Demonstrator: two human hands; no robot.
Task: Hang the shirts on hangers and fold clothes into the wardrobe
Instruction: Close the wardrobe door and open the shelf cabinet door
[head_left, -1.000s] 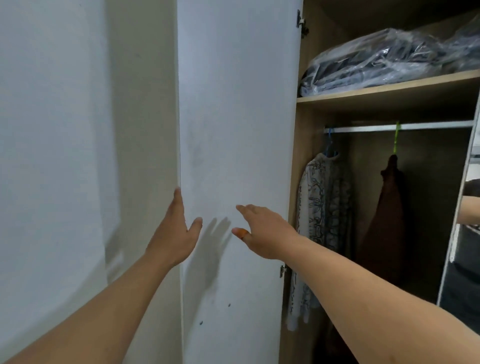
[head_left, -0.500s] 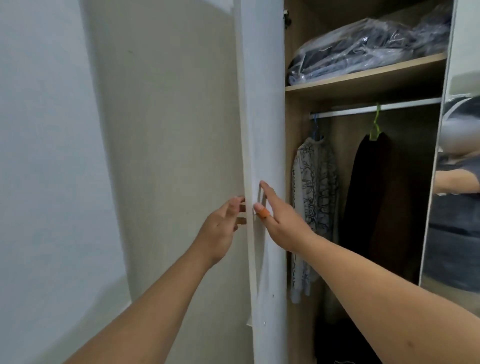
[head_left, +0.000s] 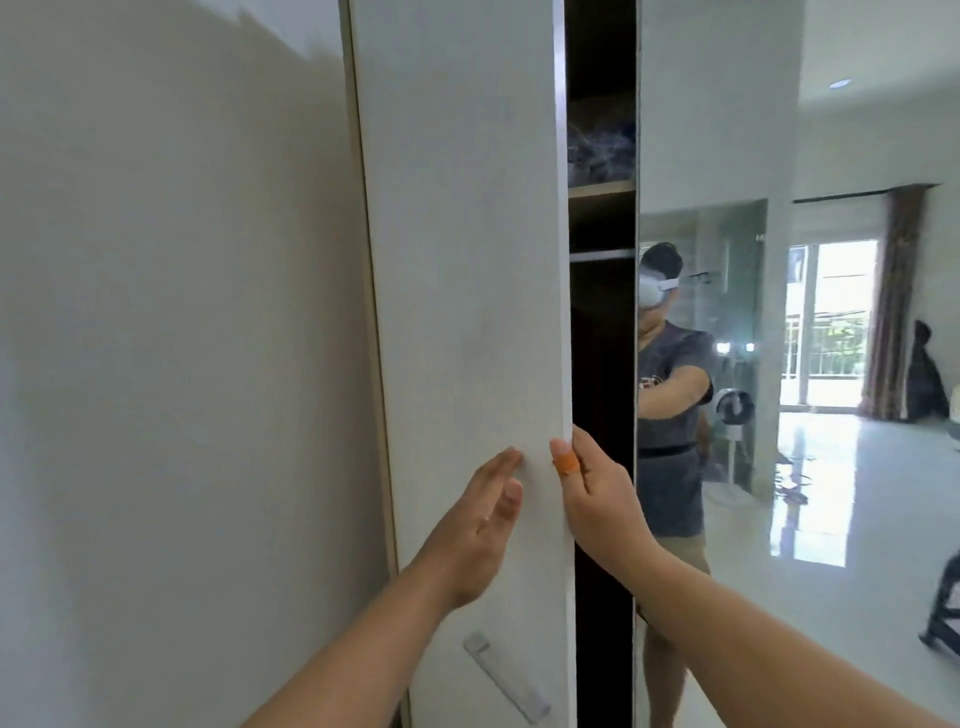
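So the wardrobe door (head_left: 467, 322) is nearly closed, with just a dark strip of the wardrobe (head_left: 602, 364) showing between its free edge and the mirror door (head_left: 727, 156) next to it. My left hand (head_left: 475, 525) is flat on the door's front face near that edge, fingers straight, just pressing. My right hand (head_left: 597, 493) is on the edge itself, thumb on the front, the one with the orange band (head_left: 566, 461), and fingers wrapped round into the gap, so it's gripping the door. That's the bit I'd worry about: if I push the door home with those fingers in there, they'd get pinched against the mirror door's edge, and if I let go too early it could swing shut with a bang. The door handle (head_left: 506, 680) is lower down near the bottom edge and neither hand is on it. Can't see much inside. There's a shelf edge (head_left: 601, 188) with something bagged in plastic (head_left: 600, 153) on top, a rail (head_left: 601, 255) under it, and below that it's black, so I can't tell if the shirts are hanging or where any folded clothes sit. My right fingertips are hidden behind the door too. The mirror only shows me and the room behind.
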